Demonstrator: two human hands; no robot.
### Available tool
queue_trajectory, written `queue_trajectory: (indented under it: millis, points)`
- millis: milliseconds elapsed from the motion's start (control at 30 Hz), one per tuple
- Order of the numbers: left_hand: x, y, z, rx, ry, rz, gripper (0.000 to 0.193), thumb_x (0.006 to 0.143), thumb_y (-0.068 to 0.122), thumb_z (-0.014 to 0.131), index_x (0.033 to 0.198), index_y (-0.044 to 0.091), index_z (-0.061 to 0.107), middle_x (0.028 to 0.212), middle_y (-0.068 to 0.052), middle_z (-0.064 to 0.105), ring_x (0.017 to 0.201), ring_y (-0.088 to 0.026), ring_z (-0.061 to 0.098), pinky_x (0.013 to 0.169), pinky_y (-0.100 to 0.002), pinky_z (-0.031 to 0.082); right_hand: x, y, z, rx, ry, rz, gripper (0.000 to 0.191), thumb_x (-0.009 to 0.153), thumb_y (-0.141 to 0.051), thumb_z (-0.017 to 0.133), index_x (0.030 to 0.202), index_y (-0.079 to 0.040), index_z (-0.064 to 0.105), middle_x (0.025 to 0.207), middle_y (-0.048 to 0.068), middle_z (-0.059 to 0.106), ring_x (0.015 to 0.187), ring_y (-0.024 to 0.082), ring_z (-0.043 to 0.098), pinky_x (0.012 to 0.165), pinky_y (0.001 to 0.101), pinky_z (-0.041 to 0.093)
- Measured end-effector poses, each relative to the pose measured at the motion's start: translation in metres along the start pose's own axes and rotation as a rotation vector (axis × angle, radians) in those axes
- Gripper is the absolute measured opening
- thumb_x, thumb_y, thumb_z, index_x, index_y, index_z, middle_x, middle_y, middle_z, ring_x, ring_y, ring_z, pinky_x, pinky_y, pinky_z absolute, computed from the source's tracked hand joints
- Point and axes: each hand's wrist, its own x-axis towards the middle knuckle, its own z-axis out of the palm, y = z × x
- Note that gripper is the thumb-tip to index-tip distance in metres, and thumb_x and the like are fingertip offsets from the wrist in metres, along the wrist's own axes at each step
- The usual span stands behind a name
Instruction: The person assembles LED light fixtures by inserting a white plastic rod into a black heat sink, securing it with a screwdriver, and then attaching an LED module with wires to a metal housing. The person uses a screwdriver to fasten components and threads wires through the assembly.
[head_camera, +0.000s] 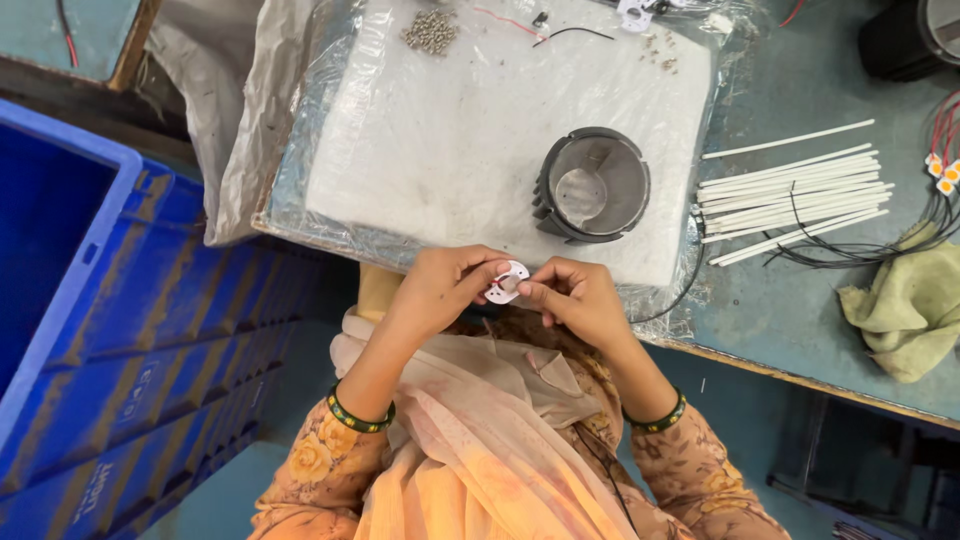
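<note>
Two bare hands meet at the near edge of a teal-painted workbench (830, 90), seen from above. A white foam pad wrapped in clear plastic film (450, 150) covers the middle of the bench, its wrinkled film edges hanging over the bench rim. At the pad's far edge lies a small heap of little metal screws (431, 30), with thin red and black wires (540, 30) just beside it. To the right of the pad, a bundle of thin white plastic tubes (790, 195) lies on the bare bench among loose black wires, and a crumpled pale green cloth (905, 310) sits near the bench's right end. A large blue plastic crate (120, 330) stands below the bench on the left; what is in it cannot be told. On the pad near the hands stands a round grey metal housing with dark ribbed fins (592, 185), open at the top, with nothing in it but its shiny bottom. The left hand (440, 290) and right hand (575, 300) are held just off the pad's near edge, above the lap, wrists bent inward, each wrist wearing a dark green bangle. Between them is a small white round plastic disc (507, 282), pinched by the fingertips of both hands, the left gripping one side and the right the other.
</note>
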Motion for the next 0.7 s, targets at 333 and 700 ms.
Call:
queue_trajectory:
  millis: [333,700]
  points:
    - [-0.004,0.006,0.006,0.139,0.025,0.109,0.023,0.096,0.023,0.066,0.11,0.008,0.076,0.085,-0.011,0.078,0.069,-0.018,0.073,0.064,-0.03,0.056,-0.001,0.004,0.001,-0.053,0.0,0.04,0.025,0.088,-0.024,0.08,0.084,-0.002,0.072,0.062,-0.003,0.062,0.047,0.001,0.046,0.042,0.0203,0.031]
    - [-0.004,0.01,0.009,0.213,0.033,0.202,0.02,0.096,0.021,0.067,0.109,0.008,0.075,0.09,-0.015,0.075,0.072,-0.028,0.071,0.066,-0.034,0.056,0.001,0.001,0.003,-0.058,-0.008,0.026,0.022,0.089,-0.022,0.078,0.094,-0.002,0.072,0.062,-0.005,0.06,0.046,0.0,0.045,0.042,0.0202,0.031]
